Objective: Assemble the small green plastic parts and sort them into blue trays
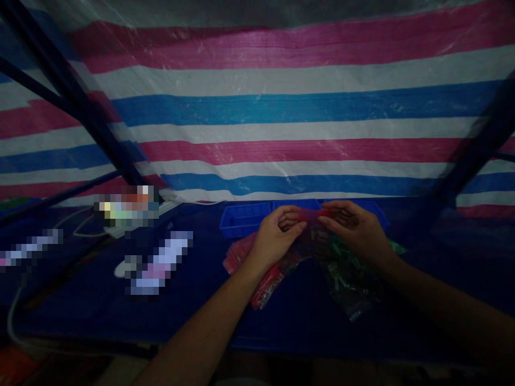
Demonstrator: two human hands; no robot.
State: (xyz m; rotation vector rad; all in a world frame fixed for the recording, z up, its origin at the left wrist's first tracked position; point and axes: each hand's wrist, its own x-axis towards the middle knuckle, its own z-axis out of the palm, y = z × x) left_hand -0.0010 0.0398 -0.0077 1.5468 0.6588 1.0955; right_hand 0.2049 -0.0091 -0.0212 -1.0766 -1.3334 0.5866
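Observation:
My left hand (279, 228) and my right hand (354, 225) are raised over the middle of the table. Between their fingertips stretches a thin see-through plastic bag (310, 215) with a reddish tint, pinched at either side. Below my left hand lie red plastic packets (265, 287) in a loose pile. Clear bags with green contents (341, 262) are under my right hand, partly covered by it. Dim light hides what the bags hold.
Behind my hands stand blue plastic bins (245, 219) in a row on the blue table (201, 316). To the left are a white cable (12, 316), a white rounded object (120, 269) and blurred-out items. Dark metal posts (104, 142) and a striped tarpaulin (281, 110) enclose the table.

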